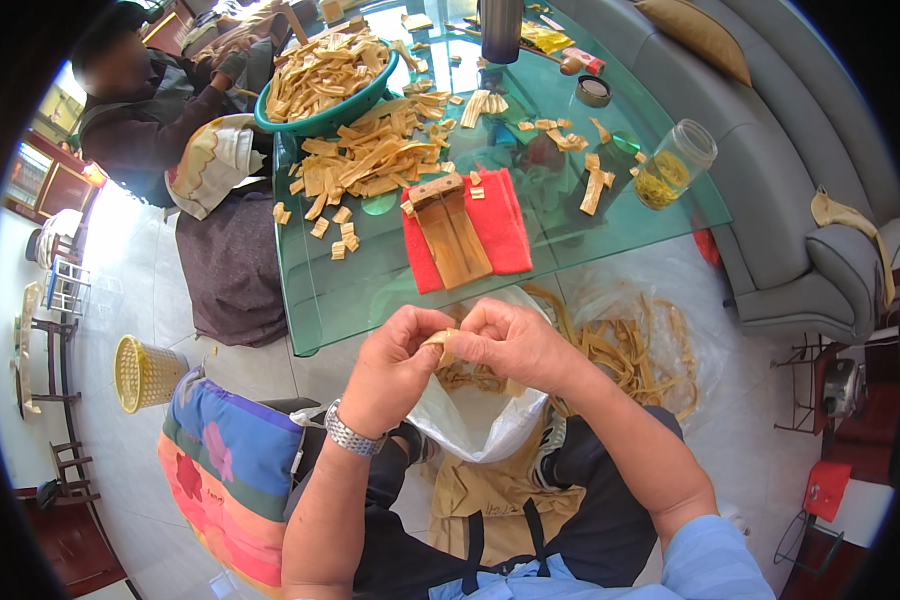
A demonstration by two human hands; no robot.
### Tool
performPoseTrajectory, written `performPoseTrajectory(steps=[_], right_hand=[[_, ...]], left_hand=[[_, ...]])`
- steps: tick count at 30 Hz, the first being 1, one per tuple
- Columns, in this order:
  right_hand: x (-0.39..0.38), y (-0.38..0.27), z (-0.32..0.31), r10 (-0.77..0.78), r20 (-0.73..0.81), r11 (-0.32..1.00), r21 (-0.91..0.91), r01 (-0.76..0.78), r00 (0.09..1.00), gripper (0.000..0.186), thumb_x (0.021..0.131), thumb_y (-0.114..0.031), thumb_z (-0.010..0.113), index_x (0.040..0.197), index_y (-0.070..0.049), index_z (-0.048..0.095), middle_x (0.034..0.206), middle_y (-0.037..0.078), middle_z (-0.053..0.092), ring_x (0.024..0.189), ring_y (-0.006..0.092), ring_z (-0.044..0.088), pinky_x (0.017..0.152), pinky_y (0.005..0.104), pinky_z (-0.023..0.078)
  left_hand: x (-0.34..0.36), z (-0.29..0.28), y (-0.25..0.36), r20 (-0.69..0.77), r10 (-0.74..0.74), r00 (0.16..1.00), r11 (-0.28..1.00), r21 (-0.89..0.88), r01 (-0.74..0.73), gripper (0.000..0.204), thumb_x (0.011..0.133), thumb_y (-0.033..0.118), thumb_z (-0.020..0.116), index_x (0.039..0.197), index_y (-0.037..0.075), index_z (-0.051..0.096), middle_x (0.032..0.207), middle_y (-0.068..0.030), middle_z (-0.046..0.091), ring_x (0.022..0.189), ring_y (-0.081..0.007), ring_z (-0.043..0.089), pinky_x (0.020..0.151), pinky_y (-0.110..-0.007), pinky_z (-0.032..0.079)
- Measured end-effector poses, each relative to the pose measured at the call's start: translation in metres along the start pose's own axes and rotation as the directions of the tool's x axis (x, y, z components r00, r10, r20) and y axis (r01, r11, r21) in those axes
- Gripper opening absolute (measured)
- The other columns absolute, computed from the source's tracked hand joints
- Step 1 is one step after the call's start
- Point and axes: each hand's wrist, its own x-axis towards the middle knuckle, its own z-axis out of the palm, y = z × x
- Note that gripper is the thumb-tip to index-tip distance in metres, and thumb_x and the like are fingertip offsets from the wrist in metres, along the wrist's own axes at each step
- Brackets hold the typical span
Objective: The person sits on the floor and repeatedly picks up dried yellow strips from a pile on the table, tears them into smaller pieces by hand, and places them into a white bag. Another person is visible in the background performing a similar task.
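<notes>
My left hand (398, 362), with a metal watch on its wrist, and my right hand (510, 345) meet in front of the glass table. Between their pinched fingertips is a small pale-yellow dried strip (438, 338), mostly covered by the fingers. Below them, a white plastic bag (485, 432) hangs open between my knees, with some tan strips inside. Just beyond my hands, a wooden block tool with a grooved board (451, 240) rests on a folded red cloth (508, 225) at the table's near edge.
On the glass table (570, 250) lie a heap of flat pale pieces (375, 165), a full green basin (320, 122) and a jar (675, 165). Long tan strips (630, 350) lie on clear plastic at right. Another person (150, 110) sits far left; a grey sofa (730, 130) stands right.
</notes>
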Motion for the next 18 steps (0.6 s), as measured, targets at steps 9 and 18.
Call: performPoseTrajectory(steps=[9, 18], right_hand=[[0.0, 0.002, -0.009, -0.212, -0.056, 0.962, 0.164, 0.219, 0.976, 0.028, 0.095, -0.023, 0.075, 0.113, -0.002, 0.074, 0.084, -0.004, 0.069, 0.074, 0.0018, 0.059, 0.062, 0.0207, 0.047], [-0.012, -0.006, -0.009, -0.015, 0.135, 0.794, 0.603, -0.07, 0.991, 0.033, 0.101, -0.026, 0.066, 0.124, -0.003, 0.069, 0.079, -0.008, 0.059, 0.057, -0.0015, 0.038, 0.049, 0.0174, 0.028]], left_hand=[[0.006, 0.002, 0.014, 0.066, -0.162, 0.985, 0.794, -0.584, 0.17, 0.028, 0.098, 0.003, 0.057, 0.125, -0.001, 0.057, 0.117, -0.0111, 0.068, 0.106, -0.0205, 0.068, 0.097, -0.037, 0.056], [0.005, 0.017, 0.007, -0.108, -0.096, 0.989, 0.958, -0.278, 0.063, 0.012, 0.1, 0.011, 0.066, 0.101, 0.003, 0.057, 0.09, -0.002, 0.063, 0.074, -0.0081, 0.06, 0.07, -0.025, 0.051]])
